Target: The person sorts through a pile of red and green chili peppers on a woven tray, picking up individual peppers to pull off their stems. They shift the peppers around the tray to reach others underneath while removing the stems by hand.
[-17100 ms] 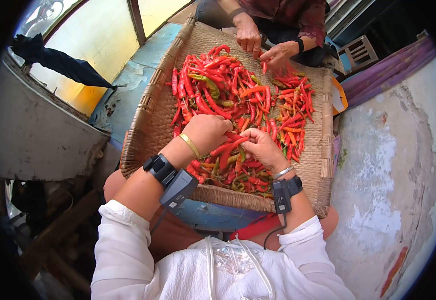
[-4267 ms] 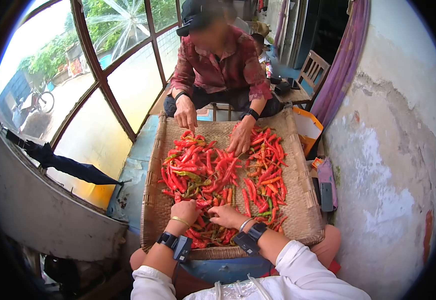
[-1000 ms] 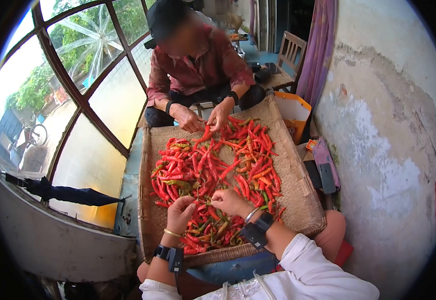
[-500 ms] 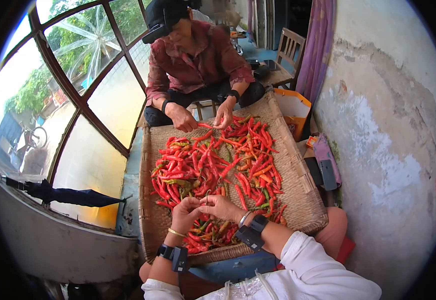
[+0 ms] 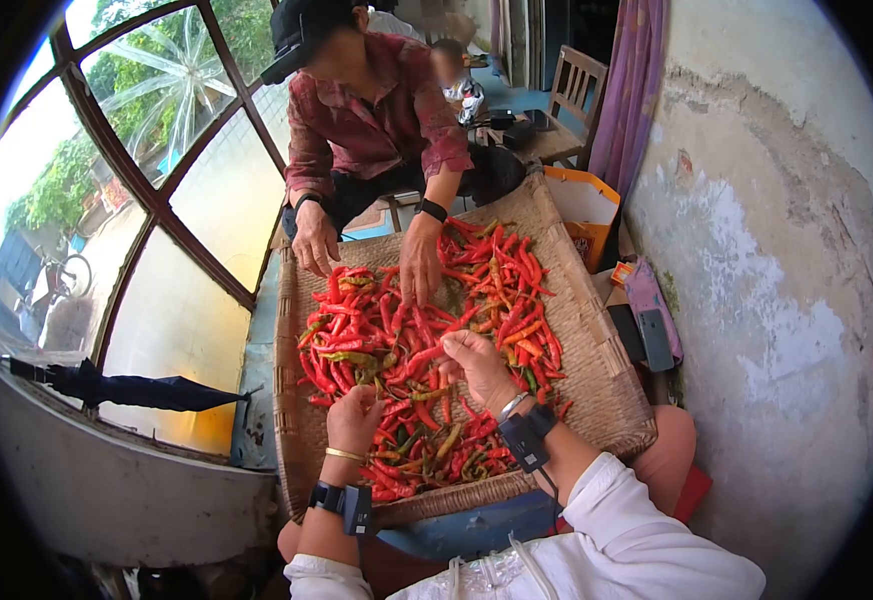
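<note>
Red chili peppers point(image 5: 356, 325), with some green and orange ones among them, lie heaped in a shallow woven tray point(image 5: 606, 385). My right hand point(image 5: 483, 372) is closed over the pile, its thumb and fingers pinching a red chili pepper point(image 5: 426, 357) that points left. Lower and to the left, my left hand point(image 5: 354, 420) has its fingertips pressed together over the near part of the heap. Whatever is between them is too small to make out. A gap separates my two hands.
Opposite me sits a person in a dark red shirt point(image 5: 376, 110), both hands at the far side of the heap. A folded umbrella point(image 5: 156, 390) lies on the left ledge. Right of the tray are an orange box point(image 5: 586, 235) and a phone point(image 5: 654, 340).
My hands were together over the near peppers and have moved apart, the right one up and rightward with a pepper. The other person's hands have separated, one reaching down into the heap.
</note>
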Tool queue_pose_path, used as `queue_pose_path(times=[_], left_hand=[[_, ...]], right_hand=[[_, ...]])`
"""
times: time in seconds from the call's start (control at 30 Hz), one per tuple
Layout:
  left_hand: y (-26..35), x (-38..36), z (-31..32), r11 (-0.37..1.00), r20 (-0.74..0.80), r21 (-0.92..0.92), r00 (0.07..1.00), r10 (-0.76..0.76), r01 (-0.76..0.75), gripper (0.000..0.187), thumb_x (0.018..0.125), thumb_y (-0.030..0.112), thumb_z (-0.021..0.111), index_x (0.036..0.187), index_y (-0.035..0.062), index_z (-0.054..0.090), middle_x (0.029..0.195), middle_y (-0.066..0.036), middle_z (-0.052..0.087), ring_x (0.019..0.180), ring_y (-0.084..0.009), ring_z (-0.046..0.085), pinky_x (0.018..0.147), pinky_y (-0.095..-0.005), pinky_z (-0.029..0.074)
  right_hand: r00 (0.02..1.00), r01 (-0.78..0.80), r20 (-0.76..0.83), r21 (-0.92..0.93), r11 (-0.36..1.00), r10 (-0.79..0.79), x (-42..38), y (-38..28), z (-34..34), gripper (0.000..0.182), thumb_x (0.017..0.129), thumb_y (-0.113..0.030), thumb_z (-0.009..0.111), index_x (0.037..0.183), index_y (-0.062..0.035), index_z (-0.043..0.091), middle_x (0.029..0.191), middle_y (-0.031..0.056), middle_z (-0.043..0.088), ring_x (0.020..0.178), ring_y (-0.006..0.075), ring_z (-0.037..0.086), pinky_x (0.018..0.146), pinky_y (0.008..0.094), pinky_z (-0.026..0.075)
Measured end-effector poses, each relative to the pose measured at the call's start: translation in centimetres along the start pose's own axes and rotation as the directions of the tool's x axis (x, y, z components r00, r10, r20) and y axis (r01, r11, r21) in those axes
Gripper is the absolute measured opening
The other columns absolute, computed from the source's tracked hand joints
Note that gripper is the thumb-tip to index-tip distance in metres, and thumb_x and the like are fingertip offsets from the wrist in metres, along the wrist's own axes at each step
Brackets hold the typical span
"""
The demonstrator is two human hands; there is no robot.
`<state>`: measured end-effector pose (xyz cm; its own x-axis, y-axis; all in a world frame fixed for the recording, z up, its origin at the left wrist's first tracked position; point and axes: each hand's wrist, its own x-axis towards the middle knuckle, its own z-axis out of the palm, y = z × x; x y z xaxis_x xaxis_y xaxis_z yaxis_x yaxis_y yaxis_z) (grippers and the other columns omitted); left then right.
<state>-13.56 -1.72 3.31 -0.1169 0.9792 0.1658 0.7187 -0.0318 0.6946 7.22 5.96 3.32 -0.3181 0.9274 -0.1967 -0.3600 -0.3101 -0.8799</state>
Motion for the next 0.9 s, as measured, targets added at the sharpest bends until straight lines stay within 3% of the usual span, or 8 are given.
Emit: queue_pose_path(times=[0.03, 0.2, 0.27, 0.33, 0.4, 0.53, 0.77, 0.9], left_hand=[[0.0, 0.1, -0.4, 0.994, 0.019, 0.11, 1.0, 0.001, -0.003, 0.021, 0.068, 0.01, 0.067, 0.086, 0.0035, 0.057, 0.073, -0.007, 0.06, 0.064, -0.0185, 0.059, 0.06, -0.0286, 0.048], [-0.1, -0.3, -0.6, 0.89, 0.067, 0.456, 0.997, -0.028, -0.006, 0.034, 0.065, 0.02, 0.067, 0.094, 0.0077, 0.055, 0.09, -0.009, 0.057, 0.076, -0.0281, 0.057, 0.066, -0.0366, 0.047], [0.0, -0.1, -0.7, 0.841, 0.098, 0.54, 0.989, -0.107, 0.038, 0.039, 0.065, 0.023, 0.067, 0.099, 0.0109, 0.052, 0.112, -0.011, 0.047, 0.082, -0.0278, 0.057, 0.064, -0.0378, 0.048], [0.0, -0.1, -0.8, 0.837, 0.089, 0.545, 0.988, -0.122, 0.054, 0.042, 0.065, 0.022, 0.067, 0.101, 0.0107, 0.051, 0.114, -0.011, 0.046, 0.084, -0.0288, 0.057, 0.067, -0.038, 0.047], [-0.3, 0.0, -0.9, 0.832, 0.081, 0.55, 0.987, -0.137, 0.071, 0.045, 0.064, 0.02, 0.068, 0.104, 0.0104, 0.05, 0.115, -0.011, 0.044, 0.086, -0.0298, 0.056, 0.069, -0.0383, 0.047], [-1.1, 0.1, -0.8, 0.827, 0.146, 0.56, 0.975, -0.166, 0.057, 0.041, 0.064, 0.019, 0.068, 0.1, 0.0106, 0.052, 0.117, -0.013, 0.042, 0.087, -0.031, 0.056, 0.071, -0.0383, 0.047], [-1.3, 0.1, -0.5, 0.816, 0.151, 0.573, 0.969, -0.197, 0.077, 0.023, 0.062, 0.014, 0.066, 0.084, 0.0089, 0.058, 0.102, -0.014, 0.045, 0.08, -0.0322, 0.057, 0.069, -0.0386, 0.048], [-3.3, 0.2, 0.1, 0.837, 0.136, 0.545, 0.981, -0.135, 0.04, 0.023, 0.067, 0.016, 0.063, 0.088, 0.0102, 0.057, 0.102, -0.015, 0.046, 0.076, -0.0336, 0.058, 0.063, -0.0405, 0.048]], right_hand=[[0.987, 0.118, -0.137, 0.253, 0.96, -0.085, 0.0, -0.3, -0.2, 0.03, 0.082, -0.021, 0.053, 0.102, 0.0005, 0.049, 0.077, 0.0045, 0.057, 0.062, 0.0086, 0.056, 0.046, 0.02, 0.043], [0.91, -0.013, -0.409, 0.137, 0.991, 0.068, 0.1, 1.3, -0.9, 0.04, 0.084, -0.022, 0.051, 0.115, 0.0013, 0.041, 0.082, 0.0068, 0.056, 0.066, 0.0104, 0.057, 0.048, 0.0209, 0.044], [0.971, -0.228, -0.052, 0.093, 0.969, 0.233, -0.3, 2.1, -0.8, 0.04, 0.085, -0.021, 0.05, 0.117, 0.0004, 0.04, 0.083, 0.0064, 0.057, 0.066, 0.011, 0.056, 0.05, 0.0206, 0.045], [0.963, -0.267, 0.039, -0.006, 0.964, 0.267, -0.4, 2.5, 0.2, 0.036, 0.085, -0.02, 0.05, 0.114, 0.0011, 0.044, 0.083, 0.0055, 0.056, 0.066, 0.0092, 0.055, 0.048, 0.02, 0.044], [0.94, -0.249, 0.152, -0.311, 0.917, 0.306, -0.9, 2.5, 1.2, 0.032, 0.084, -0.018, 0.051, 0.11, 0.0005, 0.048, 0.082, 0.0035, 0.056, 0.065, 0.0076, 0.054, 0.049, 0.0201, 0.044], [0.943, -0.122, 0.195, -0.551, 0.825, 0.269, -0.9, 3.7, 1.5, 0.029, 0.082, -0.016, 0.053, 0.105, 0.0008, 0.052, 0.078, 0.0016, 0.056, 0.062, 0.0072, 0.053, 0.052, 0.0214, 0.043], [0.945, -0.117, 0.179, -0.597, 0.794, 0.274, -1.0, 4.2, 1.2, 0.027, 0.081, -0.016, 0.055, 0.102, 0.0003, 0.055, 0.077, 0.0033, 0.058, 0.06, 0.0074, 0.054, 0.055, 0.0224, 0.045], [0.949, -0.003, 0.218, -0.715, 0.699, 0.227, -1.1, 4.7, 1.3, 0.027, 0.079, -0.018, 0.057, 0.099, 0.0001, 0.057, 0.076, 0.0045, 0.061, 0.061, 0.0092, 0.057, 0.056, 0.024, 0.046]])
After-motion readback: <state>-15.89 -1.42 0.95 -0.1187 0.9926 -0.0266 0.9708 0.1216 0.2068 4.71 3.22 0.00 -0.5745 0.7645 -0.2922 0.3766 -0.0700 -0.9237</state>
